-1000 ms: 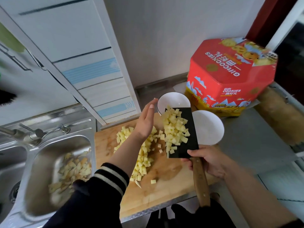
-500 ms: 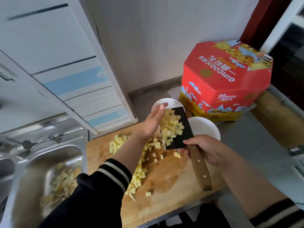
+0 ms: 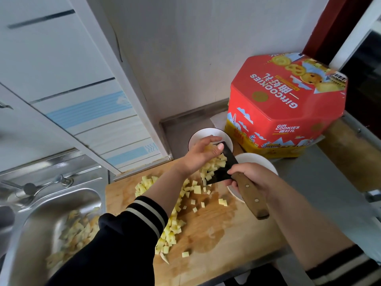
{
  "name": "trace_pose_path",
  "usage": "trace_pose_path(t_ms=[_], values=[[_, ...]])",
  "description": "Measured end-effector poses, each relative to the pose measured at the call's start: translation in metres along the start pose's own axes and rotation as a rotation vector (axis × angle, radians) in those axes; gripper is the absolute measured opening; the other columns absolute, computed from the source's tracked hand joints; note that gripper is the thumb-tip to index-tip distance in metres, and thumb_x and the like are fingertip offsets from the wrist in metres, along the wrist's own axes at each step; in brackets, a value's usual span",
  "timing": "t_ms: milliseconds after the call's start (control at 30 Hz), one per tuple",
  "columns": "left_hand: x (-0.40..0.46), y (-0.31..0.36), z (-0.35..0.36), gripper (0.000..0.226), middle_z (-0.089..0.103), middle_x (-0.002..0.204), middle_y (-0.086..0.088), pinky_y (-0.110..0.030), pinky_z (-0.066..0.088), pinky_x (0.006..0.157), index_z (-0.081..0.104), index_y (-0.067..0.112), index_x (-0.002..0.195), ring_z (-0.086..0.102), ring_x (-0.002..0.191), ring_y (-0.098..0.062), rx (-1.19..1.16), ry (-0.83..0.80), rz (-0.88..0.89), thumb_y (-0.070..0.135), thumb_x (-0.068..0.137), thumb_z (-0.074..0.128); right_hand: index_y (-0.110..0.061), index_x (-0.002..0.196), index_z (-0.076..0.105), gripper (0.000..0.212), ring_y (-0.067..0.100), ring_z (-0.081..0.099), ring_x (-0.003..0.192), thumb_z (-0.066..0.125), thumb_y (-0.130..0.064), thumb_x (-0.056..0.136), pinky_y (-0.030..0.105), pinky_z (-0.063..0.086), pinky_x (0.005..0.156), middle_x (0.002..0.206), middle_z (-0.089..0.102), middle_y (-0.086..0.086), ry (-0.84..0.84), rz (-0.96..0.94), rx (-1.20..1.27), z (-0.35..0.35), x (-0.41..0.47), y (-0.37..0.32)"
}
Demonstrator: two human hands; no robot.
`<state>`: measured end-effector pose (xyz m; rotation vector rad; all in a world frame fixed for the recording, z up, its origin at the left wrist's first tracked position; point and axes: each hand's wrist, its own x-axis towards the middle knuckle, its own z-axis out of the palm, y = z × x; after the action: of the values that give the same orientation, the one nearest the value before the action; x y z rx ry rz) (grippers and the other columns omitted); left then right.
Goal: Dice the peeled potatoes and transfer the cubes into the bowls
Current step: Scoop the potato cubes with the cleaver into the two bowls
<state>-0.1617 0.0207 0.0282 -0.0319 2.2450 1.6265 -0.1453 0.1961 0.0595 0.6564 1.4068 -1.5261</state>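
Kitchen counter point(image 3: 309, 182), wooden cutting board point(image 3: 216, 234) beside sink point(image 3: 61, 213). Right hand point(image 3: 250, 175) gripping cleaver point(image 3: 221, 171) handle, fingers curled round it, blade loaded with potato cubes point(image 3: 213, 166) over far bowl point(image 3: 203, 135). Left hand point(image 3: 201, 152) fingers straight, together, against cubes. Near bowl point(image 3: 259, 159) beside red cookie tin point(image 3: 286, 104). More cubes on board.

Pale yellow cubes point(image 3: 214, 165) on a black blade point(image 3: 221, 174), brown handle point(image 3: 250, 198), tan board point(image 3: 226, 234), two white bowls point(image 3: 198, 137), red-and-yellow cookie tin point(image 3: 284, 104), black sleeve point(image 3: 123, 244) with white stripes.
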Motion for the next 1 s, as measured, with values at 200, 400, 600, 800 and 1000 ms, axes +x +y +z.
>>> trace_pose_path(t_ms=[200,400,600,800,1000], values=[[0.021,-0.002,0.001,0.018,0.055,0.113,0.017,-0.048,0.03,0.113,0.065,0.037,0.101,0.044,0.127,-0.016,0.126,-0.024,0.084,0.04,0.085,0.073,-0.001,0.115,0.052,0.025,0.01,0.055,0.041,0.054,-0.017,0.096,0.017,0.048,0.04,0.058,0.064,0.011,0.011,-0.022,-0.073,0.003,0.0,-0.016],[0.032,-0.008,0.004,0.021,0.061,0.108,0.016,-0.051,0.031,0.109,0.065,0.052,0.08,0.046,0.122,-0.016,0.219,0.006,0.116,0.065,0.064,0.063,-0.001,0.117,0.053,0.025,0.011,0.055,0.042,0.054,-0.016,0.096,0.018,0.045,0.038,0.058,0.065,0.012,0.044,-0.064,-0.127,0.006,-0.002,-0.021],[0.041,-0.01,-0.001,0.013,0.058,0.109,0.009,-0.049,0.035,0.108,0.062,0.044,0.075,0.048,0.117,-0.02,0.29,0.074,0.084,0.037,0.084,0.07,-0.002,0.105,0.055,0.019,0.009,0.055,0.043,0.053,-0.019,0.096,0.016,0.044,0.038,0.06,0.065,0.009,0.071,-0.037,-0.197,0.006,-0.008,-0.028],[0.05,-0.004,-0.007,0.008,0.05,0.095,0.016,-0.04,0.039,0.104,0.062,0.026,0.086,0.047,0.113,-0.02,0.287,0.127,0.035,0.026,0.093,0.063,0.001,0.107,0.05,0.022,0.007,0.049,0.03,0.049,-0.02,0.099,0.012,0.037,0.032,0.043,0.058,0.006,0.05,-0.001,-0.24,0.005,-0.022,-0.036],[0.062,-0.005,-0.005,0.015,0.06,0.101,0.002,-0.042,0.05,0.092,0.055,0.035,0.082,0.055,0.105,-0.024,0.283,0.221,0.008,0.027,0.095,0.056,-0.002,0.092,0.051,0.017,0.008,0.052,0.035,0.05,-0.017,0.098,0.015,0.04,0.035,0.051,0.062,0.007,0.052,-0.05,-0.263,0.0,-0.027,-0.034]])
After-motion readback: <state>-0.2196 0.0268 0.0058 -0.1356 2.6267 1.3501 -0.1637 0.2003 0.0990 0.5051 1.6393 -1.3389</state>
